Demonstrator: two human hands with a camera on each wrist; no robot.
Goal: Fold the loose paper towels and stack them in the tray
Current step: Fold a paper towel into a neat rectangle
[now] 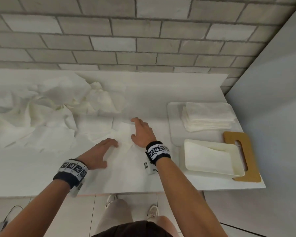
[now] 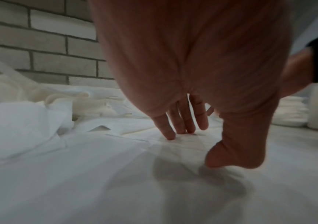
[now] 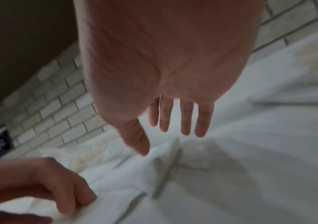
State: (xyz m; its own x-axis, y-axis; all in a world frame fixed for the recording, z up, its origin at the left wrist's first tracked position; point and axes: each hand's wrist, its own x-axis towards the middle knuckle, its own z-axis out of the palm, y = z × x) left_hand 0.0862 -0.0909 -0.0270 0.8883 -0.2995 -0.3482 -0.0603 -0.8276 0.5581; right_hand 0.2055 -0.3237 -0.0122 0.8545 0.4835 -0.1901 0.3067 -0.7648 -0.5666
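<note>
A white paper towel (image 1: 125, 134) lies partly folded on the counter in front of me. My left hand (image 1: 109, 153) rests on its near left part, with fingertips and thumb touching the sheet (image 2: 116, 151) in the left wrist view. My right hand (image 1: 135, 128) is over its right side, fingers straight and spread (image 3: 160, 141), just above a raised crease (image 3: 171, 166). A heap of loose crumpled towels (image 1: 41, 106) fills the left of the counter. A stack of folded towels (image 1: 208, 117) sits on a flat white tray (image 1: 172, 117) at the right.
A cream rimmed tray (image 1: 188, 156) sits on a wooden board (image 1: 251, 151) at the front right corner. A brick wall runs behind the counter and a grey wall closes off the right. The counter's front edge is just under my wrists.
</note>
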